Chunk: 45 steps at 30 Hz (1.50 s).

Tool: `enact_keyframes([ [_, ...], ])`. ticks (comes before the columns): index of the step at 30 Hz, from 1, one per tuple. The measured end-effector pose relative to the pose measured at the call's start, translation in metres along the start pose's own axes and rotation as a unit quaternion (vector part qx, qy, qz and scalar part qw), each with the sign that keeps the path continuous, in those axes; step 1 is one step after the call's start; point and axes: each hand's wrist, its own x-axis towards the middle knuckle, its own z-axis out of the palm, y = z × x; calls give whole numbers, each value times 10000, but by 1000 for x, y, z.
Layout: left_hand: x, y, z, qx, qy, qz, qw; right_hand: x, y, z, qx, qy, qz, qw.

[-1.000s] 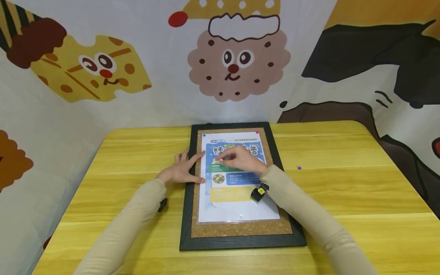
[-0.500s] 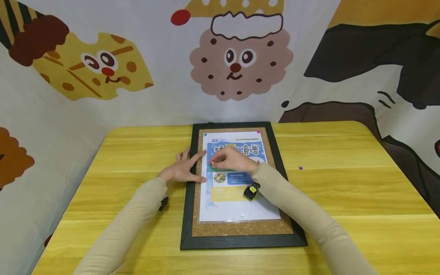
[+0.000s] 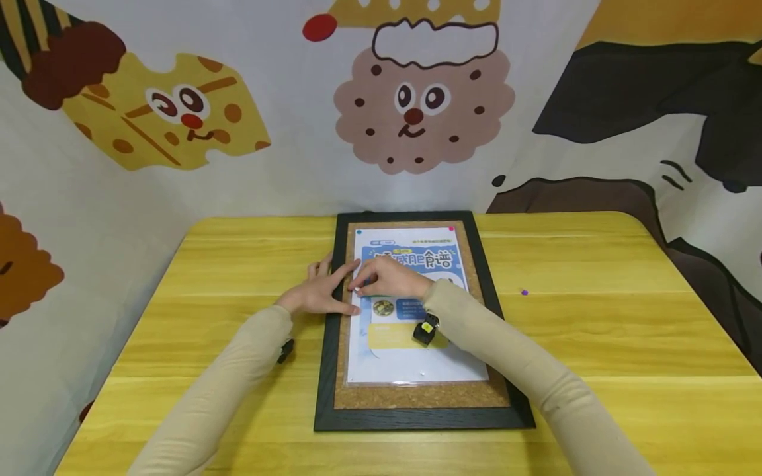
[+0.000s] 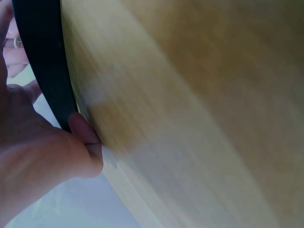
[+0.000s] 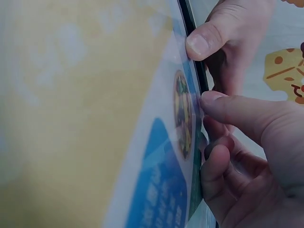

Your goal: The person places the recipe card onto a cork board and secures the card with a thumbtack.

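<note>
From my remote seat: right hand fingers pinching small white piece at left edge of poster. Left hand fingers spread, released, touching same edge. Poster on black-framed corkboard, on counter.

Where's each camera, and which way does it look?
Head: worn there, facing forward and down at the recipe poster; left hand, right hand, sleeves show.
Left wrist: worn there, facing the black frame and wooden table; mostly left hand shows.
Right wrist: worn there, facing across the recipe poster; both hands show.
Shared by head and right wrist: cheese drawing.
</note>
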Motion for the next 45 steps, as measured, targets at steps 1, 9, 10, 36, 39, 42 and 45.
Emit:
enact_keyframes([
  [1,0,0,0,-5,-7,-7,10000,0,0,0,-6,0,9,10000],
  [9,0,0,0,-28,-45,-42,10000,1,-2,0,-290,-41,39,9996],
  [10,0,0,0,-31,-40,-47,10000,1,-2,0,-306,-48,63,9995],
  [36,1,1,0,-15,9,-137,9999,4,-2,0,-315,-45,278,9991],
  [39,1,1,0,-8,26,-144,9999,6,-2,1,-434,18,248,9987],
  [42,0,1,-1,7,30,-157,9999,8,-2,2,-578,110,226,9980],
  [45,0,2,-1,29,35,-158,9999,9,-3,3,-718,193,230,9970],
])
